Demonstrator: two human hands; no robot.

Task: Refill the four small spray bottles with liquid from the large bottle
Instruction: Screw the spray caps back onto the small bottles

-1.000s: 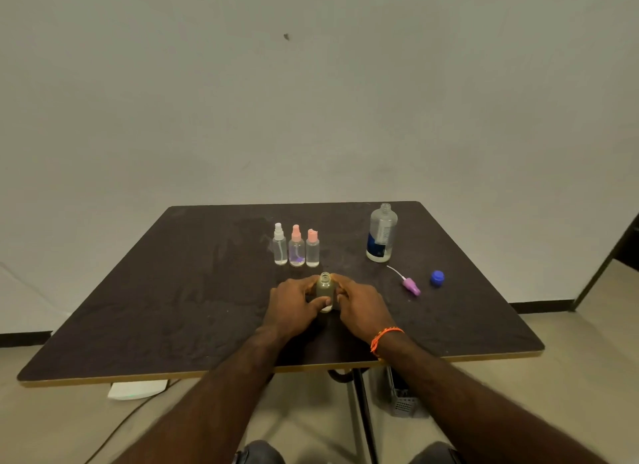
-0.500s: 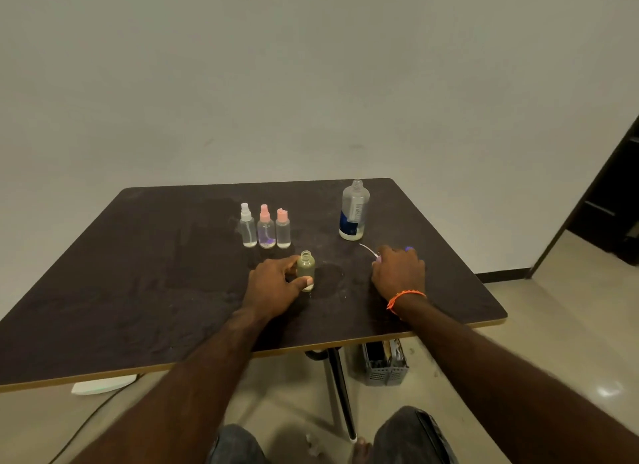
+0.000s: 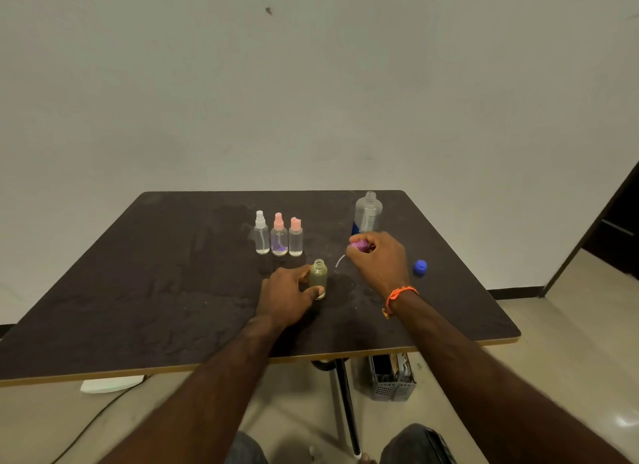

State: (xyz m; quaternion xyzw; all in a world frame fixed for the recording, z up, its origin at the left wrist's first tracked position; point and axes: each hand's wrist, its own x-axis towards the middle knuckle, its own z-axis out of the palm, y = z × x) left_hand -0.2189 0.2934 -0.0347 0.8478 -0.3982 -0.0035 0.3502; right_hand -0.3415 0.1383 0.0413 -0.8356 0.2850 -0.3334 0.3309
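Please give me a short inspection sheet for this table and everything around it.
Surface: dark table, smudged.
Job's things: three capped spray bottles in a row; open small bottle; uncapped large bottle; blue cap lying loose.
Clutter: nothing seen.
Grippers: left hand holds the open small bottle; right hand holds the purple sprayer.
Cables: dark cable on the floor.
Surroundings: plain wall, grey basket under the table.

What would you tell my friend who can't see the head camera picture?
A person's left hand steadies an open small bottle on a dark table while the right hand holds its purple spray top. Three capped spray bottles stand behind.
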